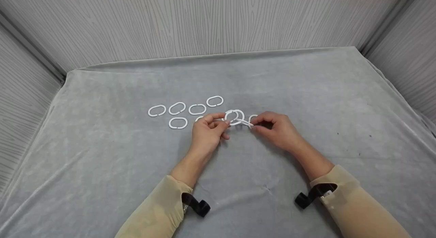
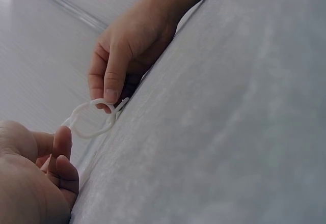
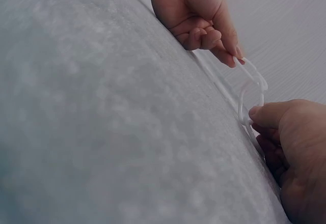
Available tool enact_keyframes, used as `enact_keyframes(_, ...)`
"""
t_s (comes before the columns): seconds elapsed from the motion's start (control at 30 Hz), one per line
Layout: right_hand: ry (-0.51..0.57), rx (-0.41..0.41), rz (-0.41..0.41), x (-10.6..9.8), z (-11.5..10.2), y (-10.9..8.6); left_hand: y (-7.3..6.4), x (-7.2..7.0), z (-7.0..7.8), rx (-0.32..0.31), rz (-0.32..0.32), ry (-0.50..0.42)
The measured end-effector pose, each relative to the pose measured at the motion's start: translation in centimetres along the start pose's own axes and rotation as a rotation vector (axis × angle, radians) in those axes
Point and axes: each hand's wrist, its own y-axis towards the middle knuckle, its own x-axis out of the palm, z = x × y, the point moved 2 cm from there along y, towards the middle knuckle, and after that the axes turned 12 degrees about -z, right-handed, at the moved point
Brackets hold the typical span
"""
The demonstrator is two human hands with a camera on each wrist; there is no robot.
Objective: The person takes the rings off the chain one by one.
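Note:
Between thumb and index finger, my left hand [image 1: 207, 131] pinches a white oval split link [image 1: 226, 116]. A second white link [image 1: 244, 115] overlaps it. To the right, my right hand [image 1: 280, 130] pinches another link [image 1: 244, 122], seen nearly edge-on and reaching toward the overlapping pair. One more link [image 1: 251, 117] shows at the right fingertips, partly hidden behind them. In the left wrist view a rounded link [image 2: 94, 136] spans the space between both hands. The right wrist view shows the joined links running from the left fingertips [image 3: 237, 56] down to the right thumb.
Several loose white links lie left of the hands, among them a near one [image 1: 178, 118] and a far one [image 1: 215, 96]. Another [image 1: 198, 118] is partly covered by the left hand. Grey cloth [image 1: 102, 146] covers the table, with pale panel walls [image 1: 204, 23] behind.

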Motion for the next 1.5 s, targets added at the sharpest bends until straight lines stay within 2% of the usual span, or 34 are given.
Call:
enact_keyframes(0.33,0.013,-0.036,0.032,-0.03,-0.17,-0.07,0.01,0.15,0.08,0.025,-0.051,0.014)
enact_keyframes(0.87,0.01,-0.095,0.033,-0.28,-0.42,-0.15,0.02,0.23,-0.07,0.113,-0.107,0.052)
enact_keyframes(1.5,-0.008,-0.129,0.024,-0.25,-0.44,-0.1,0.04,0.22,0.01,0.096,-0.111,0.087)
